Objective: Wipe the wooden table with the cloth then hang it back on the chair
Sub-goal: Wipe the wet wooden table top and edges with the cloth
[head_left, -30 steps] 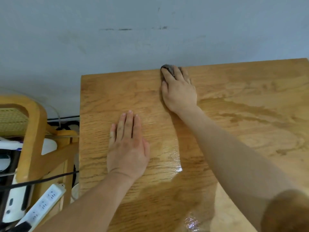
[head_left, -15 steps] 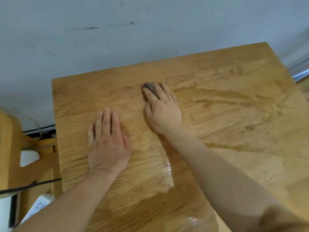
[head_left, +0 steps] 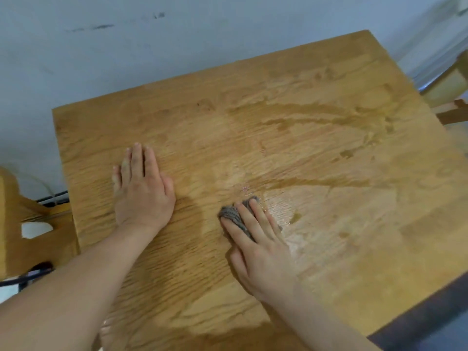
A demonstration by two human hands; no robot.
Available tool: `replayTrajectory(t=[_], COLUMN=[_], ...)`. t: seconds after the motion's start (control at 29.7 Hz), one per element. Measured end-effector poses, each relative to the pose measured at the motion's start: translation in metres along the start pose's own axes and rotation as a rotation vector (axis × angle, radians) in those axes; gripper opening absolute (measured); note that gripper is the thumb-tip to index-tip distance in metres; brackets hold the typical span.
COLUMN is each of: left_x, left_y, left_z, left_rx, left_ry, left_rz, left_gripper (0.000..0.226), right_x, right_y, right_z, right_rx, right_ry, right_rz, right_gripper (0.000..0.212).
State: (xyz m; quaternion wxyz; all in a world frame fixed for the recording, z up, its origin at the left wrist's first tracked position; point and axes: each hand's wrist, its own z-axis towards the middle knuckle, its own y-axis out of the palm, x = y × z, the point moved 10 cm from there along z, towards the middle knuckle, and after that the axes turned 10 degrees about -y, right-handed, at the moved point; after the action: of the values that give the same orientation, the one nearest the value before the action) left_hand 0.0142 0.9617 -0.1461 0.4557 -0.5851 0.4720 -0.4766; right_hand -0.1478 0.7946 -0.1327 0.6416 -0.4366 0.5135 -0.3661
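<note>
WIPING IN PROGRESS: A person's right hand presses a small crumpled grey cloth flat against a honey-coloured wooden surface. The fingers lie straight and spread over the fabric rather than curled round it, a hold that suits pushing the cloth in strokes and bearing down on the grain. Only the cloth's bunched folds show, past the fingertips and beside the index finger; the rest lies under the hand.

To the left of the cloth and slightly beyond it, the left hand lies released, palm down, fingers straight and together, holding nothing. It seems to serve as a brace, steadying the person's lean over the wood.

Just right of the cloth a glossy wet patch catches the light. Beyond the cloth, toward the pale grey-blue wall, darker damp streaks curve across the boards, a sign that much of the top has been covered and the wiping is well along. The strip on the near side of the cloth looks duller, which makes it the likely next pass.

Far to the cloth's left, off the surface's edge, stands a light wooden chair frame. In this blurred margin it is presumably where the cloth is to be hung, a step not yet done.
</note>
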Motion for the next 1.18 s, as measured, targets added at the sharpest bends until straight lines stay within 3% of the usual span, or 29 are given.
replayTrajectory(t=[0.2,0.27,0.37,0.5,0.57,0.64,0.74,0.84,0.94,1.01,1.08,1.11,1.18], left_x=[0.018,0.035,0.042,0.044,0.045,0.045,0.046,0.045,0.045,0.046,0.047,0.047,0.047], left_y=[0.006,0.012,0.020,0.018,0.018,0.018,0.016,0.016,0.015,0.014,0.015,0.016,0.016], left_z=[-0.036,-0.063,-0.073,-0.071,-0.071,-0.070,-0.070,-0.073,-0.072,-0.072,-0.073,-0.073,-0.075], left_rx=[-0.020,-0.037,-0.061,-0.043,-0.036,-0.031,-0.007,-0.017,-0.009,-0.007,-0.020,-0.027,-0.035], left_ry=[0.061,0.134,0.093,0.051,0.052,0.048,0.049,0.048,0.050,0.046,0.042,0.042,0.038], left_rz=[-0.011,0.012,0.012,0.016,0.022,0.024,-0.009,-0.003,0.011,0.015,0.033,0.043,0.047], left_gripper=[0.060,0.063,0.062,0.063,0.063,0.063,0.063,0.062,0.062,0.062,0.062,0.062,0.061], right_x=[0.018,0.021,0.060,0.161,0.161,0.114,0.028,0.036,0.124,0.184,0.193,0.174,0.100], right_y=[0.006,0.003,-0.021,-0.063,-0.062,-0.043,-0.008,-0.016,-0.051,-0.078,-0.084,-0.078,-0.049], right_z=[0.120,0.101,0.021,-0.023,-0.016,0.005,0.016,-0.022,-0.074,-0.096,-0.097,-0.084,-0.046], right_rx=[0.123,0.094,0.104,0.211,0.266,0.270,0.172,0.088,0.125,0.208,0.297,0.312,0.276], right_ry=[0.137,0.099,0.163,0.562,0.718,0.621,0.285,0.121,0.329,0.619,0.847,0.829,0.565], right_rz=[0.000,-0.034,-0.086,-0.137,-0.119,-0.100,-0.054,-0.064,-0.144,-0.129,-0.109,-0.114,-0.098], right_gripper=[0.045,0.045,0.045,0.048,0.050,0.048,0.043,0.043,0.045,0.049,0.052,0.051,0.047])
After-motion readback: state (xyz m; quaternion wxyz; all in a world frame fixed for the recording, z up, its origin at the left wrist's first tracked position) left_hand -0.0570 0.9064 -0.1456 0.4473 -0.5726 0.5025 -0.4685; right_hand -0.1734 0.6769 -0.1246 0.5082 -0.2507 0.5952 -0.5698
